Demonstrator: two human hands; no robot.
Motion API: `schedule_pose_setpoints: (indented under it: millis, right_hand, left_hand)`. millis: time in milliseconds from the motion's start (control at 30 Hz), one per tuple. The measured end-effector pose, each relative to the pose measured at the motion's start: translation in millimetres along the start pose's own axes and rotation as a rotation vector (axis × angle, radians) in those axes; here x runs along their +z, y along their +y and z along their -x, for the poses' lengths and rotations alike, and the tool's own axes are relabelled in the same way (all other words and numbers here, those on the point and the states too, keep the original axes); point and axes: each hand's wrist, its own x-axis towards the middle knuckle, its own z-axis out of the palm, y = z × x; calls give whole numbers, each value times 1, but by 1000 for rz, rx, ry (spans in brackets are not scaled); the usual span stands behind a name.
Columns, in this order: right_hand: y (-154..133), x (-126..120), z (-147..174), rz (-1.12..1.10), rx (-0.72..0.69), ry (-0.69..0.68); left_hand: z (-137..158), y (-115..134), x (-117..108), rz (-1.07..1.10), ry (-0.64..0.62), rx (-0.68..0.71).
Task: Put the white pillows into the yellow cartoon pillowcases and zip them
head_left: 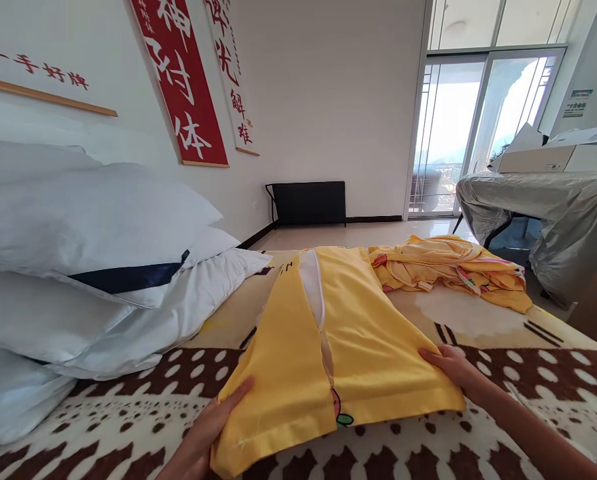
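A yellow pillowcase (373, 320) lies stretched out in front of me on a patterned blanket. A lengthwise slit in its upper face shows something white (311, 287) inside at the far half. Near the slit's close end is a small printed peach with green leaves. My left hand (221, 420) grips the near left edge, thumb on top and the other fingers hidden under the cloth. At the right edge my right hand (445, 367) pinches the fabric, thumb and fingers closed around it. The near hem is slightly raised between both hands.
White pillows (103, 220) are piled at the left, one with a dark blue band. Crumpled yellow printed fabric (448, 267) lies at the far right of the brown-and-cream blanket (523, 380). A plastic-covered table (543, 200) with a box (538, 159) stands beyond, right.
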Motion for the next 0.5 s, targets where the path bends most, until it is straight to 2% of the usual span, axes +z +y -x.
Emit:
schedule_pose_setpoints:
  millis: [133,267,367,433,500]
  right_hand:
    - [-2,2,2,-75,100,-17]
    - [-8,24,5,-164,66,-109]
    - [-17,49,8,-224,-33,-201]
    - [-22,56,6,-232,-104,-225]
    - [-23,48,2,-190,-103,-138]
  left_hand:
    - [5,-5,-1,-88,-82,28]
    - [1,-11,14,-151,-122,102]
    - [-6,-14,33,-151,-123,152]
    - [-8,-11,40,-112,-75,192]
    - [-8,-7,37,-64,9,185]
